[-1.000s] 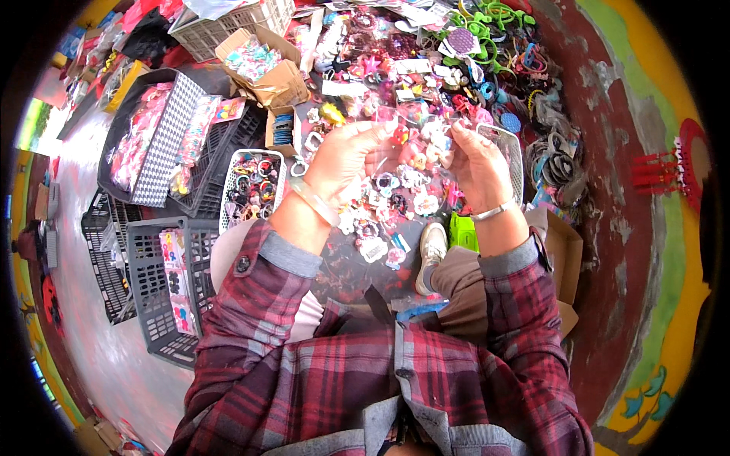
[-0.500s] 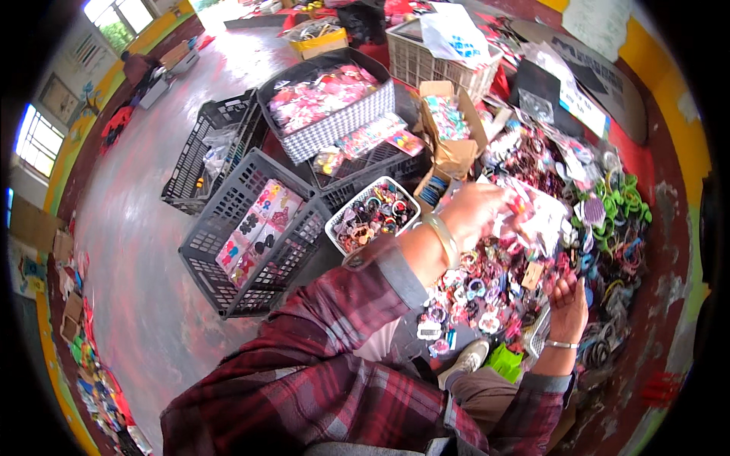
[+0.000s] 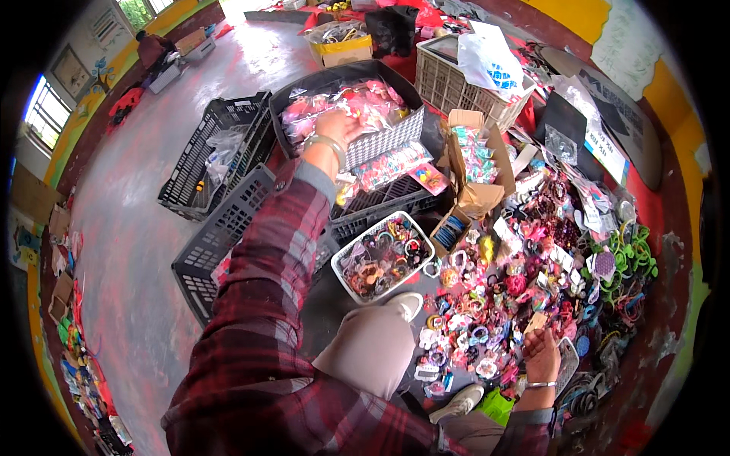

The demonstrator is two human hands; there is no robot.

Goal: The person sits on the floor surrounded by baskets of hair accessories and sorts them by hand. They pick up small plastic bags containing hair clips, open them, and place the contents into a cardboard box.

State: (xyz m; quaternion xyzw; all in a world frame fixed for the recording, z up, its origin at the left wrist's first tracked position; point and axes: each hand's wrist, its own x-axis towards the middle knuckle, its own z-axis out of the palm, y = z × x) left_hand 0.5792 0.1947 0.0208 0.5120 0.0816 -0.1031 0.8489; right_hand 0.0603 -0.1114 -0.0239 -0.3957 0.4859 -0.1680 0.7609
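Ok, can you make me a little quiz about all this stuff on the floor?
1. True or false: the left hand reaches into the black bin of pink packets.
2. Which hand rests at the pile of colourful hair accessories? A left, B right.
3. Fill in: the small white basket of hair rings sits just in front of the person's ____.

Key:
1. True.
2. B, the right hand.
3. Knee.
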